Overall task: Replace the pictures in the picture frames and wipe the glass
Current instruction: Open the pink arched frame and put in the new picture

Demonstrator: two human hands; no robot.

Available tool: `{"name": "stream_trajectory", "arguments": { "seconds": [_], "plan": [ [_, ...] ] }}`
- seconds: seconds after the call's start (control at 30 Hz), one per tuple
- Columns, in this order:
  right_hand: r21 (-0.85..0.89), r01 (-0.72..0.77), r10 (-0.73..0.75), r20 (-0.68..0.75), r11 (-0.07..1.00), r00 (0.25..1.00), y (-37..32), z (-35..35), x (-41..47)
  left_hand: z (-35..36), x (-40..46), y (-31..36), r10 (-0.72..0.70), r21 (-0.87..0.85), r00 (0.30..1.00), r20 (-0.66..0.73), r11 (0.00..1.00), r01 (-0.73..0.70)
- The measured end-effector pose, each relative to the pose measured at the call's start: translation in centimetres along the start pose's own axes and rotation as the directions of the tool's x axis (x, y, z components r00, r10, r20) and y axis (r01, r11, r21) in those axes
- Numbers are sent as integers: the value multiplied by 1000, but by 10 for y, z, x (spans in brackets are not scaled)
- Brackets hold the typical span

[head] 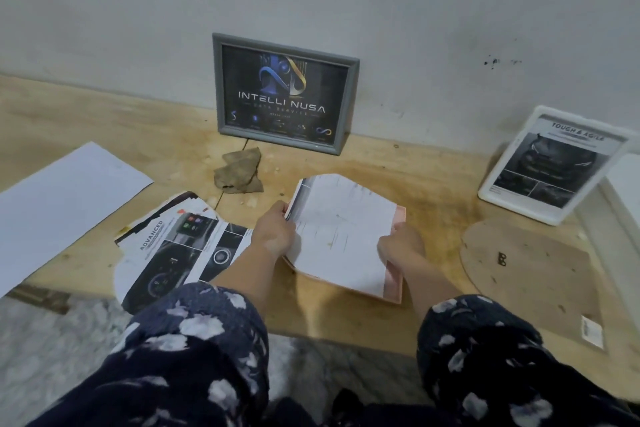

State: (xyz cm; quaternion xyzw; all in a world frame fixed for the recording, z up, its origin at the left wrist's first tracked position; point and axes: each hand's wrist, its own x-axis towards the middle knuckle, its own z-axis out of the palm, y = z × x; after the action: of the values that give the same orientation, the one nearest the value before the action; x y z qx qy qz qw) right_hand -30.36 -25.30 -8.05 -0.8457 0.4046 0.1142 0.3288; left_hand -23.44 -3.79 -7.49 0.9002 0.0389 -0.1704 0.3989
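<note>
A pink picture frame [396, 282] lies flat on the wooden table in front of me, mostly covered by a white sheet of paper [341, 229] lying face down on it. My left hand [273, 230] grips the paper's left edge. My right hand [400, 246] pinches its right edge over the frame. A crumpled brown cloth [239, 172] lies behind the paper. A grey frame [282, 94] with a dark poster leans on the wall. A white frame [550, 166] with a car picture leans at the right.
Torn car brochure pages [173, 250] lie left of my left hand, and a large white sheet [59, 204] further left. A brown backing board [530, 274] lies at the right, next to a white box [620, 218]. The table's front edge [346, 329] runs near my forearms.
</note>
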Motion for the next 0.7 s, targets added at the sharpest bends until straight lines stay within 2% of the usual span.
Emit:
{"name": "stream_trajectory", "arguments": {
  "seconds": [0.13,0.2,0.4,0.57,0.7],
  "plan": [
    [161,-67,68,-4,985,998,-6,3,-5,-4,8,-11,53,-103,999,11,993,-52],
    [256,-50,65,-50,965,997,-10,6,-7,-7,11,-11,46,-169,999,-2,985,-45],
    [491,100,-104,-19,865,994,-61,4,-31,-39,22,-5,-119,-424,990,-81,903,74],
    [539,140,-205,62,830,977,-130,30,-48,-97,24,-30,-226,-455,954,-198,883,114],
    [501,189,-280,112,844,953,-183,69,-63,-147,21,-65,-295,-491,916,-272,861,131]
  ]
}}
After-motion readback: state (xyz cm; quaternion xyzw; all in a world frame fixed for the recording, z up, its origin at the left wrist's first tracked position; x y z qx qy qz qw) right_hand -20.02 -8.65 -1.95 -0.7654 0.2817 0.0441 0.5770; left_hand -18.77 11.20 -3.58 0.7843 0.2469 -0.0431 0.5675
